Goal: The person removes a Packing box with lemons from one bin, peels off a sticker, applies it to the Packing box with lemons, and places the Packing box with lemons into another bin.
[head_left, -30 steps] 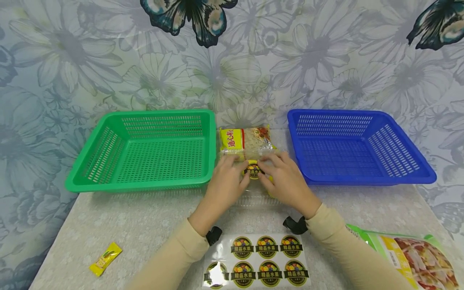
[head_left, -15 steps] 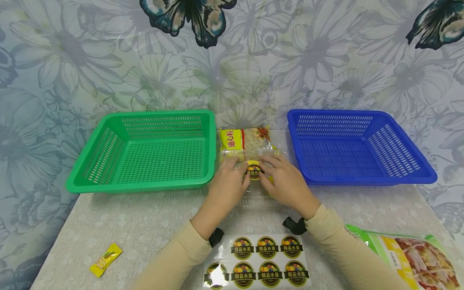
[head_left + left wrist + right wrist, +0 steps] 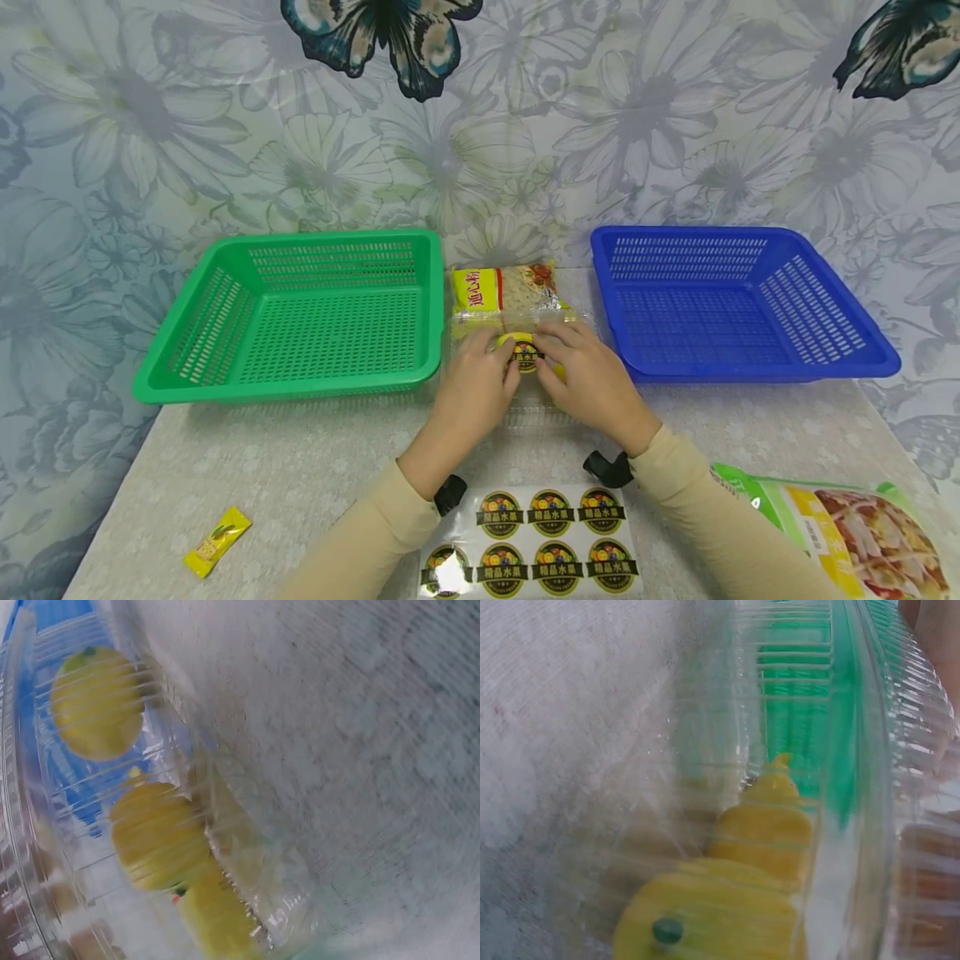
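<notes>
A clear plastic clamshell box (image 3: 536, 418) lies between two baskets, with a round black-and-yellow fruit sticker (image 3: 527, 357) on its lid. My left hand (image 3: 476, 379) rests on the lid, its thumb and forefinger at the sticker's left edge. From the other side my right hand (image 3: 594, 377) touches the sticker's right edge with its fingertips. Through the ribbed wall, the left wrist view shows yellow fruits, among them a lemon-like one (image 3: 97, 705). A yellow fruit with a dark green spot (image 3: 712, 911) fills the bottom of the right wrist view.
A macaroni bag (image 3: 513, 287) lies behind the box. Green (image 3: 292, 390) and blue (image 3: 750, 370) baskets flank it. A sheet of round stickers (image 3: 450, 527) lies in front. At left is a yellow sachet (image 3: 217, 542); a green-edged food bag (image 3: 862, 525) is under the right forearm.
My left hand has slid slightly right, covering more of the sticker's left edge. My right hand stays nearly still, and the box keeps its place.
</notes>
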